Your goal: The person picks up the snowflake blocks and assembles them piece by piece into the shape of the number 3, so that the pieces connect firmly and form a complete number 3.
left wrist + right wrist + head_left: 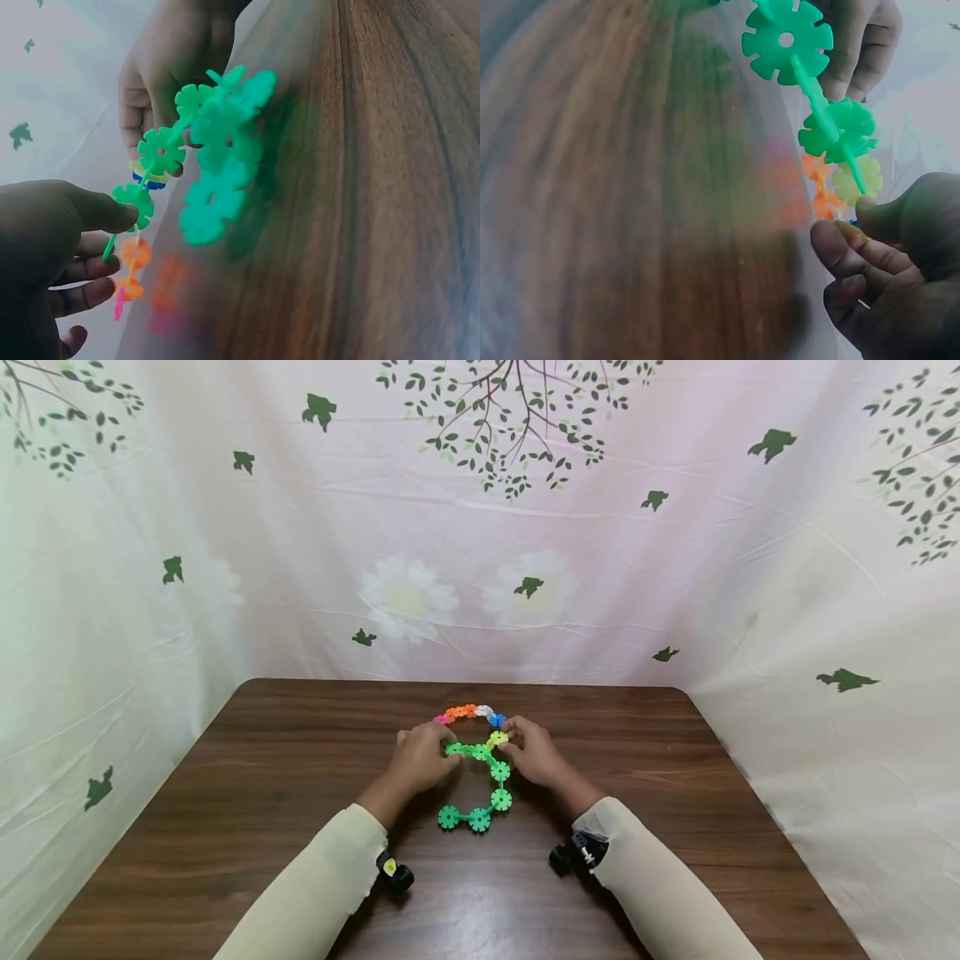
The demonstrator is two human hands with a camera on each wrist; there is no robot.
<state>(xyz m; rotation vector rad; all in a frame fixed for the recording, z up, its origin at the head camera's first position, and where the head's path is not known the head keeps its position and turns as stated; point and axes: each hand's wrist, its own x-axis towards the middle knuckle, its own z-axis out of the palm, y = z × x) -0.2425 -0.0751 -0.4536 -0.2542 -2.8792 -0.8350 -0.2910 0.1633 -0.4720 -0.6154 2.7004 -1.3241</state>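
Note:
A chain of notched plastic snowflake discs [500, 771] lies on the table in a shape like a 3 or S curve. Its near part is green, and a yellow disc [498, 738] sits at the right bend. Beyond that, blue, white, orange and pink discs [461, 712] form an arc. My left hand [426, 757] pinches a green disc [133, 204] at the left end of the middle row between thumb and fingers. On the other side, my right hand [534, 752] pinches the chain by the yellow disc; its fingertips partly hide the exact piece in the right wrist view.
The brown wooden table [300, 793] has rounded far corners. A pale cloth [315, 543] with leaf and flower prints hangs behind it and on both sides. Each sleeve carries a black wrist camera [396, 875]. The table surface reflects the coloured discs.

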